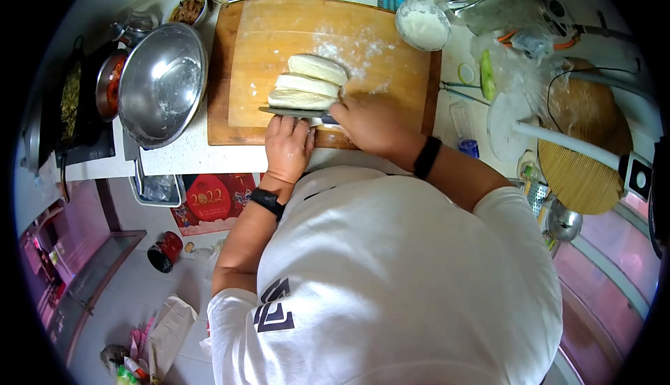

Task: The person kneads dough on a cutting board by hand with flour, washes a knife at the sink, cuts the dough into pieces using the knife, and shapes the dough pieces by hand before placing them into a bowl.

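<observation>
Three pieces of pale dough (307, 84) lie side by side on the wooden cutting board (265, 36), with flour scattered behind them. My right hand (363, 123) is closed around the handle of a knife (293, 112), whose blade lies along the near edge of the closest piece. Just in front of the blade, near the board's front edge, my left hand (287, 146) has its fingertips spread against a bit of dough, mostly hidden under the hand and knife.
Left of the board stands a large metal bowl (164, 85), beside a smaller bowl of red food (112, 85). A bowl of flour (423, 25) rests on the board's back right corner. Plastic bags (520, 71) and a round woven lid (583, 169) are at the right.
</observation>
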`<state>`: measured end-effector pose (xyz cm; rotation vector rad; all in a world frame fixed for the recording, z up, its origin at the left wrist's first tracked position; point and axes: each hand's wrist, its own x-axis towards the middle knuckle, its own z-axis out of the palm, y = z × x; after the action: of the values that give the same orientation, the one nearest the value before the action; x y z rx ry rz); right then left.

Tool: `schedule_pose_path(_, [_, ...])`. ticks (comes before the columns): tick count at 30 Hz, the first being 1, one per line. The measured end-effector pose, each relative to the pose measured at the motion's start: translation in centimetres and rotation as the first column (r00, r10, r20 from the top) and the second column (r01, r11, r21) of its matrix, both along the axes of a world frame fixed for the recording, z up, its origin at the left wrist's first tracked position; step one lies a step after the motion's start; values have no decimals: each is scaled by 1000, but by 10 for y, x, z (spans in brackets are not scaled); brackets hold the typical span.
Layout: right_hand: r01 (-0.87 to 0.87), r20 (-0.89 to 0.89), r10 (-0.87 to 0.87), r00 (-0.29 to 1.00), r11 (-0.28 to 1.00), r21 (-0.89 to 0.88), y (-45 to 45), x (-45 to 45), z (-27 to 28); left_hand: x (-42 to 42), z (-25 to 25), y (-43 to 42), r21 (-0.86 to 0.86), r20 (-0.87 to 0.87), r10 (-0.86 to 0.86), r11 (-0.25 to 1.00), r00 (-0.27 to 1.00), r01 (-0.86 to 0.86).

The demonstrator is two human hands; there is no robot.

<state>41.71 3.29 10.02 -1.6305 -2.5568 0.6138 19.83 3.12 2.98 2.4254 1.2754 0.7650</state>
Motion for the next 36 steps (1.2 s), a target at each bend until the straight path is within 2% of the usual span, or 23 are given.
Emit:
schedule_pose_path(1, [7, 2, -7, 1000, 1000, -1, 4, -7, -8, 0, -1, 0, -1, 2, -7, 1000, 1000, 7])
schedule_pose_path(3, [1, -128, 14, 992, 993, 116, 7, -16, -26, 1, -2, -1, -5, -28, 13, 1000, 1000, -13])
schedule_pose_path(7, [28, -142, -7, 990, 989, 144, 8, -17, -23, -3, -2, 3, -5, -38, 40, 999, 998, -40])
schedule_pose_path(9, [16, -45, -13, 999, 998, 66, -3, 2, 0, -4, -5, 3, -3, -24, 40, 999, 999, -40])
schedule_pose_path(12, [-36, 65, 30, 997, 996, 85, -14, 30, -7, -5, 0, 4, -13, -12, 26, 1000, 1000, -26])
schedule_pose_path(16, [2, 55, -7, 998, 996, 90, -6, 10, -23, -3, 0, -3, -23, 8, 5, 1000, 1000, -5])
schedule_pose_path(18, [45, 4, -45, 999, 998, 44, 3, -1, -34, -2, 1, -2, -19, 18, -8, 1000, 1000, 9])
schedule_pose_path(22, [35, -116, -26, 993, 997, 74, 3, 8, -30, -3, 2, 2, -30, -7, 13, 999, 1000, -13])
schedule_pose_path(24, [-2, 46, 1, 999, 999, 40, -7, 28, -19, -4, 2, 1, -31, -3, 21, 999, 1000, -21])
schedule_pose_path(27, [2, 69, -7, 998, 998, 60, -21, 57, -38, -4, 2, 0, -56, -20, 35, 998, 999, -36])
schedule_pose_path(34, [72, 7, -72, 997, 995, 68, -14, 49, -45, -2, 8, 3, -66, -40, 10, 998, 999, -13])
schedule_pose_path(36, [96, 7, -96, 995, 992, -86, -16, 54, -35, -4, 7, 3, -58, -66, 19, 998, 998, -22])
